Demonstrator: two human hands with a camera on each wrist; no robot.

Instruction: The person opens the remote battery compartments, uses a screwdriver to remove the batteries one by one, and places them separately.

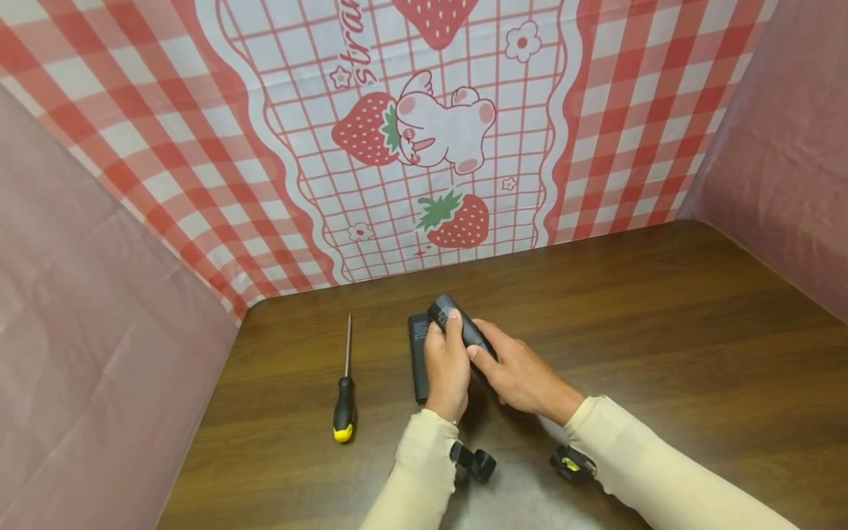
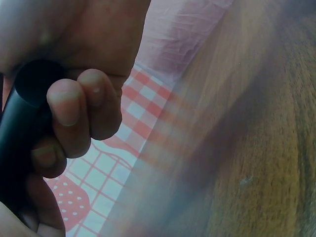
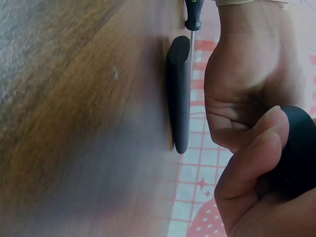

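Note:
Both hands hold one long black device (image 1: pixel 457 327) just above the wooden table (image 1: pixel 662 331). My left hand (image 1: pixel 446 361) wraps its fingers (image 2: pixel 74 111) round the black device (image 2: pixel 19 143) near its far end. My right hand (image 1: pixel 510 368) grips the near part of it, with the fingers (image 3: pixel 252 163) curled over the black device (image 3: pixel 298 148). A second flat black piece (image 1: pixel 418 357) lies on the table just left of the hands, seen edge-on as a black piece (image 3: pixel 178 94) in the right wrist view.
A screwdriver (image 1: pixel 344 390) with a black and yellow handle lies on the table to the left, its handle (image 3: pixel 193 14) also showing in the right wrist view. A red checked strawberry cloth (image 1: pixel 411 132) stands behind, and pink sheets (image 1: pixel 93 309) close both sides.

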